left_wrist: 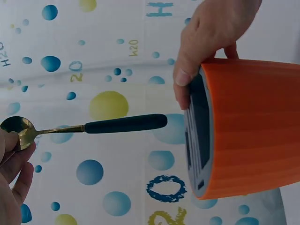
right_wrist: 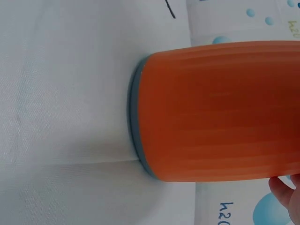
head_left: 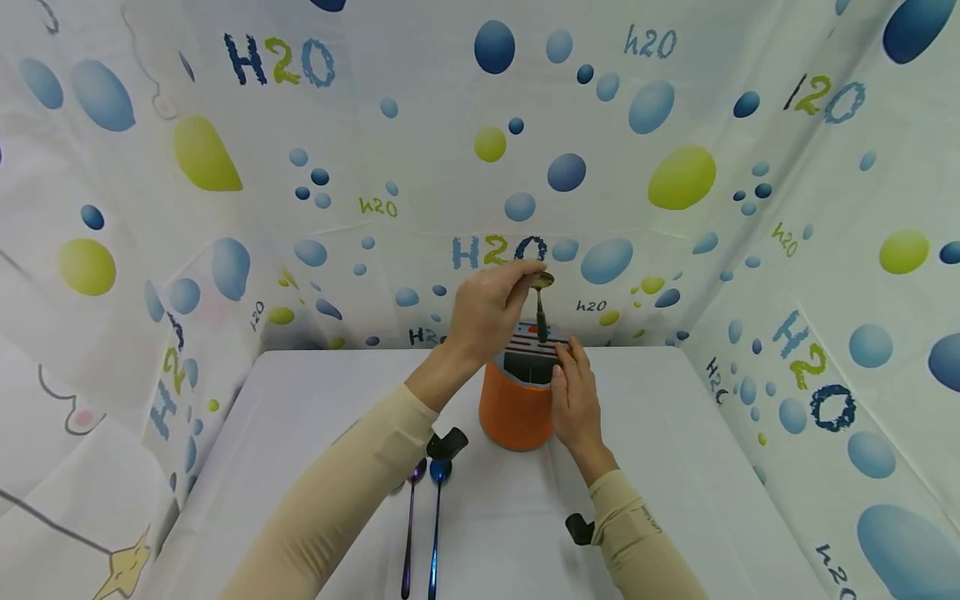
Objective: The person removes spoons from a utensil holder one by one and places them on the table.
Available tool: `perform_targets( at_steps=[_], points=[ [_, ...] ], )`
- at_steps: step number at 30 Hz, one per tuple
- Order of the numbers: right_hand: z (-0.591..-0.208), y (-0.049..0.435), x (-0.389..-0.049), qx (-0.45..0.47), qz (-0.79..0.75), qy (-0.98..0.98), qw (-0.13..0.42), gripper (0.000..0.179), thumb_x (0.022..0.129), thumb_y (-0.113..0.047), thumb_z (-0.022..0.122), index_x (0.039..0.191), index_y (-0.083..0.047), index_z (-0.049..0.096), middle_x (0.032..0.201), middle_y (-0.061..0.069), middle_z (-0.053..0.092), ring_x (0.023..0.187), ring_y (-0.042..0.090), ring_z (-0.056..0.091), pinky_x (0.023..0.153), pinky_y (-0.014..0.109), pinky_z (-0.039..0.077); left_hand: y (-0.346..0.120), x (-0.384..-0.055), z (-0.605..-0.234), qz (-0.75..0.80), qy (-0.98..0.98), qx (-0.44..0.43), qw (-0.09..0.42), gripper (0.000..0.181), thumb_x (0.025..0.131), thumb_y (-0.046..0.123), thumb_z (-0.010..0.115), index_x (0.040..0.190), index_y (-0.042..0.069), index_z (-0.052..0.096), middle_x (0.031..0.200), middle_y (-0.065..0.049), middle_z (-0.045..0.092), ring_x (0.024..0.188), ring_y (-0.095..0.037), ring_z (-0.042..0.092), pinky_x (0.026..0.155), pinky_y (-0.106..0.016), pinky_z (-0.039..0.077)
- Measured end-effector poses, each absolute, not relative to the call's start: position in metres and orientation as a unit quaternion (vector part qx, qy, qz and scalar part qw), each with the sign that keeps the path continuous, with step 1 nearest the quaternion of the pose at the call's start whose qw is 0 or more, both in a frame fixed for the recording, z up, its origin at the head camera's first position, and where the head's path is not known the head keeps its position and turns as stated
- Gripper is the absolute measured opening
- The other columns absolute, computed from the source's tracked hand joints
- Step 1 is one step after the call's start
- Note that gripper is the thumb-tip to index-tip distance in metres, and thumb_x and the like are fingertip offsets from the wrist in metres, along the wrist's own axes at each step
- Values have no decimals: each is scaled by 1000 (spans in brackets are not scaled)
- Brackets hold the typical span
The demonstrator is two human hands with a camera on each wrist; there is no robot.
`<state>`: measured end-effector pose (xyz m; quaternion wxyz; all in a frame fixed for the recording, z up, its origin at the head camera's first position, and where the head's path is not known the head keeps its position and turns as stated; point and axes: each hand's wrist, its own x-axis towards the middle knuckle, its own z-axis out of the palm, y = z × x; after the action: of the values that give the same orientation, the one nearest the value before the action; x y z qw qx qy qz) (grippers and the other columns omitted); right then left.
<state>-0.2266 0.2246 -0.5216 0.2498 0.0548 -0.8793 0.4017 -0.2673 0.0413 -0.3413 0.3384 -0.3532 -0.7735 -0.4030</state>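
Observation:
My left hand [head_left: 487,304] pinches a spoon [head_left: 542,323] by its gold bowl, with the dark green handle pointing down. In the head view the handle's end overlaps the slotted grey top of an orange utensil holder [head_left: 517,417]. The left wrist view shows a gap between the handle tip [left_wrist: 161,121] and that top. My right hand [head_left: 577,400] grips the holder's upper right side, fingers over the rim and thumb against the wall. The holder stands upright on its grey base [right_wrist: 136,117].
On the white table [head_left: 322,392], a purple spoon [head_left: 408,533] and a blue spoon [head_left: 436,533] lie side by side, nearer than the holder. My left sleeve partly covers their left side. A cloth printed with drops [head_left: 566,172] hangs behind the table and at both sides.

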Motion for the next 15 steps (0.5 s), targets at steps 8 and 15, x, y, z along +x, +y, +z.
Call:
perform_targets(
  at_steps=[8,15],
  points=[
    [-519,223,-225,49,406,-878,248,48,113,-30,35,156,-12,47,170,4,31,145,38,42,114,62,40,39,-253,-332,-422,-750,-383,336,22,104,8,62,121,1,74,114,-11,78,99,-19,76,85,-25,61],
    [-519,224,-225,50,401,-880,249,49,113,-29,34,156,-11,47,170,4,31,146,39,41,113,63,40,32,-238,-330,-484,-744,-368,277,23,103,4,63,123,1,73,116,-13,77,101,-18,76,82,-22,61]
  ],
)
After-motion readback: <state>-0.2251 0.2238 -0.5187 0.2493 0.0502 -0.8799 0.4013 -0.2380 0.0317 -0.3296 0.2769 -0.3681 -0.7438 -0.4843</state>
